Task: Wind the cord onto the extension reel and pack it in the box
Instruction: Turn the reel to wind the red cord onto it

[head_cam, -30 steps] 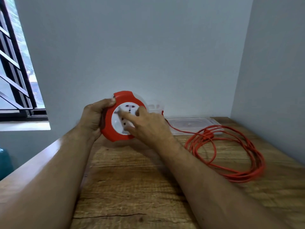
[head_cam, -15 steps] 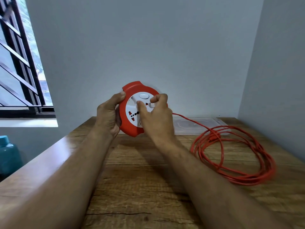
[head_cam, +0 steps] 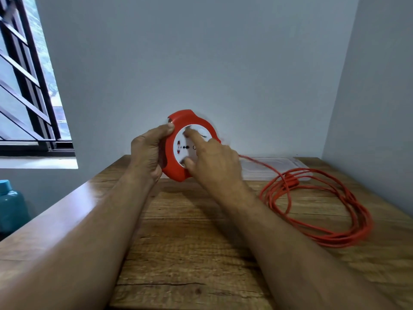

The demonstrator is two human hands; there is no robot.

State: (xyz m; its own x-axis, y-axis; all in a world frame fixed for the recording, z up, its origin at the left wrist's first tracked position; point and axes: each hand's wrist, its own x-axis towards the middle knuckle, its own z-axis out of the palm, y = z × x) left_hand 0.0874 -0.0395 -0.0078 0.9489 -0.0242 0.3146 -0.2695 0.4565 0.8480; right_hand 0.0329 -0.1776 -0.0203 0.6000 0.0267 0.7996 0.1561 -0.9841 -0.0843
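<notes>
At nine o'clock a teal bottle stands off the tabletop. Near centre, the left hand keeps its grip wrapped round the red rim of the extension reel, held above the wood. The right hand has shifted: its forefinger now presses the white face higher up, blurred, so winding looks underway. At three o'clock most of the orange cord lies coiled loose. Behind it, the clear plastic box appears empty.
</notes>
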